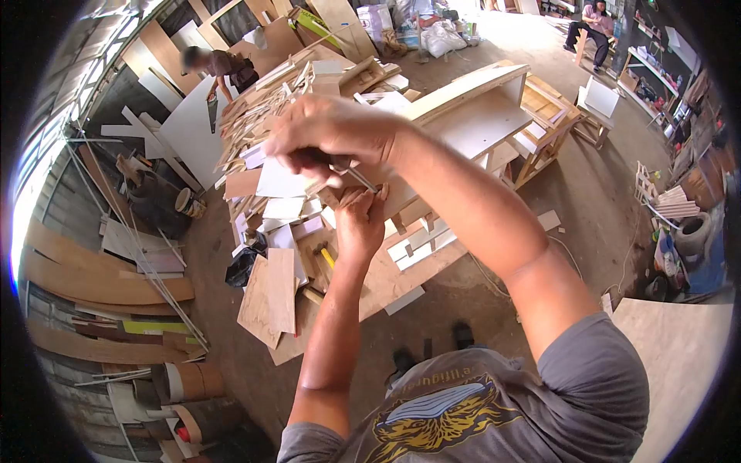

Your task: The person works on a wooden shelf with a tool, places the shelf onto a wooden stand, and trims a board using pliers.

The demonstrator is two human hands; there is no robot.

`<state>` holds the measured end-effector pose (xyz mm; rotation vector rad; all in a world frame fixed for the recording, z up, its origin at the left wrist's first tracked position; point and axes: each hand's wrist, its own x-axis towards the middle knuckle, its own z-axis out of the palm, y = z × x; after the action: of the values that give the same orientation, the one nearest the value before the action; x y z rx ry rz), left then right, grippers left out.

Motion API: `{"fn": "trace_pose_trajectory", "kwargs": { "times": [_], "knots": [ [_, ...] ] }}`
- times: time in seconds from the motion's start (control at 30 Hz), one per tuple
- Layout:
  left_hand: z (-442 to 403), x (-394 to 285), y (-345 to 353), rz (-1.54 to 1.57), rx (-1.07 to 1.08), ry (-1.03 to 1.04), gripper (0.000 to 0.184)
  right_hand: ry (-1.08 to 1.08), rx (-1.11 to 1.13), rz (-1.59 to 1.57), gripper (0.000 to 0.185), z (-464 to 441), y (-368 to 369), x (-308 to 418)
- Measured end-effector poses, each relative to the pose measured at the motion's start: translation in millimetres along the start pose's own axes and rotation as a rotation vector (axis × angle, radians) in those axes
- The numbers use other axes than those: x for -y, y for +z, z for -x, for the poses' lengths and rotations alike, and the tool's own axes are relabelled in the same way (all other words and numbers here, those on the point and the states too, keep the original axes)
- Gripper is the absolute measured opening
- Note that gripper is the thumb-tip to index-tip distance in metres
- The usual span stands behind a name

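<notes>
My right hand (332,135), blurred by motion, is raised above the bench and closed around a dark-handled tool with a thin metal shaft (363,180). That shaft slants down toward the fingers of my left hand (360,220). Low against the near end of a white-faced wooden cabinet piece (463,139), my left hand has its fingers bent and closed; what they grip is hidden. A hammer with a yellow part (328,256) lies on the bench beside my left forearm. Plywood offcuts (282,289) rest left of it.
A big heap of wood strips (270,108) covers the bench's far side. Another person (224,69) bends over a white panel (189,135) at the far left. A second person (594,35) sits at the far right. A wooden frame table (544,116) stands beyond the cabinet.
</notes>
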<state>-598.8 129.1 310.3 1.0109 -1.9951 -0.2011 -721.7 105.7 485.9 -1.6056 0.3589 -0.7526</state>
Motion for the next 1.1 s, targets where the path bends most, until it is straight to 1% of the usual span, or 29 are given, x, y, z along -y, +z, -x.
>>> {"fn": "trace_pose_trajectory", "kwargs": {
  "times": [0.03,0.07,0.13,0.17,0.23,0.27,0.33,0.4,0.43,0.47,0.53,0.6,0.63,0.67,0.73,0.77,0.83,0.87,0.93,0.97,1.0,1.03,1.07,1.1],
  "knots": [
    [2,2,1,0.074,-0.024,0.032,0.019,-0.168,-0.076,0.017,0.032,-7,6,-11],
    [2,2,2,0.088,-0.047,0.032,0.018,-0.201,-0.185,0.066,0.033,-12,12,-19],
    [1,-3,3,0.115,-0.089,0.028,0.016,-0.400,-0.469,0.301,0.035,-15,20,-24],
    [1,-2,5,0.148,-0.090,0.040,0.012,-0.408,-0.642,0.372,0.037,-15,20,-24],
    [1,1,9,0.114,-0.097,0.053,0.010,-0.414,-0.987,0.512,0.041,-12,23,-24],
    [1,2,10,0.098,-0.107,0.060,0.009,-0.494,-1.006,0.490,0.042,-9,20,-25],
    [0,-1,8,0.067,-0.093,0.037,0.014,-0.470,-0.770,0.554,0.043,-5,18,-26],
    [-1,-7,0,0.010,-0.045,0.015,0.018,-0.413,-0.398,0.326,0.042,-3,13,-17],
    [0,-4,4,0.035,-0.084,0.046,0.025,-0.380,-0.212,0.217,0.042,-3,7,-11],
    [-1,-4,5,0.054,-0.086,0.040,0.023,-0.338,-0.111,0.096,0.042,-8,-1,-6],
    [0,-3,6,0.088,-0.082,0.030,0.019,-0.180,-0.016,-0.146,0.041,-3,4,6],
    [2,-8,1,0.055,-0.053,0.007,0.026,-0.050,0.079,-0.096,0.036,-4,-2,-1],
    [1,-8,-1,0.038,-0.040,-0.004,0.031,-0.128,-0.055,0.019,0.030,-10,3,-7],
    [-1,-4,1,0.046,-0.052,0.025,0.028,-0.195,-0.211,0.113,0.031,-11,10,-15],
    [1,2,6,0.066,-0.068,0.066,0.023,-0.379,-0.451,0.233,0.034,-11,24,-19],
    [1,2,8,0.119,-0.110,0.083,0.012,-0.429,-0.581,0.319,0.034,-11,31,-22],
    [2,-4,6,0.129,-0.113,0.044,0.004,-0.525,-0.837,0.493,0.033,-11,42,-25],
    [3,-5,6,0.134,-0.116,0.026,0.008,-0.500,-0.811,0.520,0.033,-11,44,-28],
    [2,-3,7,0.141,-0.113,0.060,0.007,-0.454,-0.757,0.579,0.032,-11,44,-32],
    [1,-1,6,0.141,-0.104,0.068,0.008,-0.348,-0.559,0.455,0.030,-8,40,-28],
    [1,0,5,0.142,-0.093,0.076,0.010,-0.441,-0.440,0.375,0.030,-14,32,-27],
    [2,-3,1,0.036,-0.018,-0.005,0.018,-0.531,-0.321,0.298,0.031,-21,21,-28],
    [0,-5,6,0.039,-0.099,0.031,0.026,-0.617,-0.202,0.223,0.031,-25,12,-28],
    [-1,-6,8,0.059,-0.107,0.024,0.026,-0.484,-0.164,0.126,0.033,-21,11,-21]
  ]
}}
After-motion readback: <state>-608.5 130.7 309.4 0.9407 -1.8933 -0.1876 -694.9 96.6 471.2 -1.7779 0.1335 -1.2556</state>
